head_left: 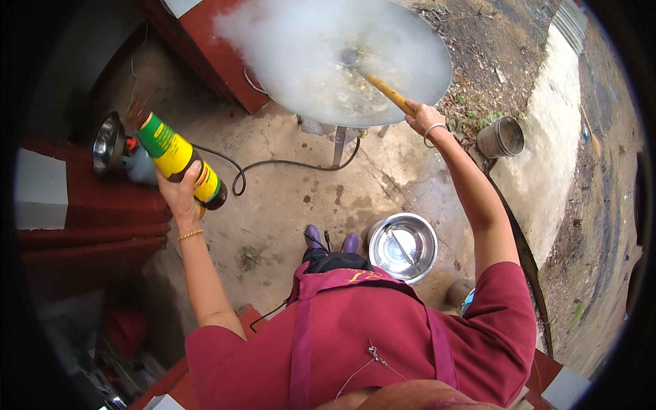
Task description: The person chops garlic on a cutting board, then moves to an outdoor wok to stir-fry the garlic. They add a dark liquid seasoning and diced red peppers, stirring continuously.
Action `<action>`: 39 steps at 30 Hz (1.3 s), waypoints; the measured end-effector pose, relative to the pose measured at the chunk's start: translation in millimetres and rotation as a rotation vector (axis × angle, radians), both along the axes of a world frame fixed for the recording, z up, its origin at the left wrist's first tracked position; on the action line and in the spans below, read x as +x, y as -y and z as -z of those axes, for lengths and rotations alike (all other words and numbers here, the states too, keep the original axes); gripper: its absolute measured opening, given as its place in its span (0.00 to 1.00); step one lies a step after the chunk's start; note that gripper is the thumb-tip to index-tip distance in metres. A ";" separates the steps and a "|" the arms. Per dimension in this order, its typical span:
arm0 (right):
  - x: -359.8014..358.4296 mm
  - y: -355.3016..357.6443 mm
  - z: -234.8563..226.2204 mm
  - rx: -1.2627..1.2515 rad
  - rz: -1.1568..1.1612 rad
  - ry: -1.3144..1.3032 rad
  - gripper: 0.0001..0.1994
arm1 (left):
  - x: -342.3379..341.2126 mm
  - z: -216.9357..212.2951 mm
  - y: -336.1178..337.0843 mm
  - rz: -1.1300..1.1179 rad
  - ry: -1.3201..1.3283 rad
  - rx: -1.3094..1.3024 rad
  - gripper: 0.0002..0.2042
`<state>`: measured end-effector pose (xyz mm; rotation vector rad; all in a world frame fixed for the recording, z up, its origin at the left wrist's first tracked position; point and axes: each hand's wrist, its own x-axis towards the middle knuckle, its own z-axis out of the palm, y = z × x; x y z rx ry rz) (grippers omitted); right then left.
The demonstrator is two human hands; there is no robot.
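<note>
Much of the space is taken up by stained concrete (287, 198), bordered at right by leaf-strewn soil (471, 61). A wide wok (437, 68), veiled by steam (287, 41), is raised on metal legs (339, 147). Near the purple boots (312, 236), a steel pot (428, 242) is set. A yellow-handled ladle (388, 92), reaching into the wok, is gripped by the right hand (424, 120); left of the wok, a slanted, green-and-yellow-labelled bottle (169, 145) is clasped by the left hand (179, 193).

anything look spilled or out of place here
Nothing looks plainly damaged. The oddest bit is dark blotches on the concrete floor in front of the wok; whether spill or old stains, I can't tell. The black hose also snakes loosely there.
</note>
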<state>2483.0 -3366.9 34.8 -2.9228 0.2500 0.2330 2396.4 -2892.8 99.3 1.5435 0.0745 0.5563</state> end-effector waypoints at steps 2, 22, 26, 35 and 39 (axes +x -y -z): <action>6.3 5.0 11.9 -0.003 -0.010 -0.003 0.21 | -20.6 7.6 -17.9 -0.087 0.000 -0.025 0.28; 11.1 11.8 -73.2 -0.710 -0.319 0.255 0.14 | -127.7 39.0 -110.5 -0.406 -0.082 -0.087 0.26; -9.1 32.9 -85.8 -0.670 -0.283 0.366 0.15 | -128.9 38.3 -106.3 -0.402 -0.070 -0.139 0.26; -0.3 29.2 -1.8 0.000 0.170 0.180 0.18 | -127.1 37.0 -105.7 -0.433 -0.052 -0.150 0.25; -2.3 4.9 28.5 -0.074 0.073 0.055 0.23 | -131.4 29.0 -100.8 -0.454 -0.053 -0.129 0.26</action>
